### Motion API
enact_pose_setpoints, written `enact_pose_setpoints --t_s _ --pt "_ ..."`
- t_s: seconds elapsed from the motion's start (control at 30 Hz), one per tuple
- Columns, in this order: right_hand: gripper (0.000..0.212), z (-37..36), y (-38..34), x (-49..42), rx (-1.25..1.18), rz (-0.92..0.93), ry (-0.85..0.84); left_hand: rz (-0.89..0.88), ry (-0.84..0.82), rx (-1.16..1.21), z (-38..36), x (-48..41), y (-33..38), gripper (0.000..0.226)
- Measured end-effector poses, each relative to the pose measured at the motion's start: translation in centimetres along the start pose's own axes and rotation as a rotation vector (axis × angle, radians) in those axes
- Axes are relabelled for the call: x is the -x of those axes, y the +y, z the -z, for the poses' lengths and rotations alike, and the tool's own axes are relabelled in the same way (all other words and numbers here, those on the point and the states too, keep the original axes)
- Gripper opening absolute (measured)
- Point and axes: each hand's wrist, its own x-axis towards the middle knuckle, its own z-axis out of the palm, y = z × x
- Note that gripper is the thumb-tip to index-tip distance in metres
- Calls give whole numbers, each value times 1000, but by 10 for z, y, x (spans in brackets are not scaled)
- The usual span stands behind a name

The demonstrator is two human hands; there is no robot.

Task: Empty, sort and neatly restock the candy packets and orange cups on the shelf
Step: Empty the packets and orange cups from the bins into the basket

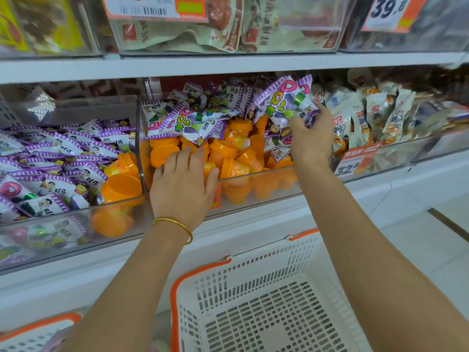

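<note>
My right hand (310, 139) grips a bunch of purple candy packets (285, 101), held up above the right end of the middle clear bin (256, 177) on the shelf. My left hand (182, 182) reaches over that bin's near wall, its fingers lying fairly straight on the orange cups (228, 151) heaped inside and clasping none that I can see. More purple packets (187, 118) lie on top of the cups towards the far side. The left bin (76, 217) holds flat purple packets with a few orange cups at its right end. A white basket (253, 295) with an orange rim sits near me, below the shelf.
</note>
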Motion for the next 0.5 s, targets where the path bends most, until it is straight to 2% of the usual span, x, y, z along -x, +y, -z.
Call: enact_pose_setpoints --t_s 0.1,0.2,0.33,0.43,0.5 --pt "19 43 -10 36 -289 -109 -7 -39 61 97 9 3 2 47" --pt "17 95 5 87 -364 -290 -150 -104 104 125 18 17 1 43" --pt "7 123 90 150 -186 -744 -436 -111 55 36 16 41 0 46" --pt "26 112 174 190 28 -1065 -531 -118 -7 3 16 48 4 48" --pt "34 103 215 215 115 -1209 -582 -143 -30 -24 14 53 6 52"
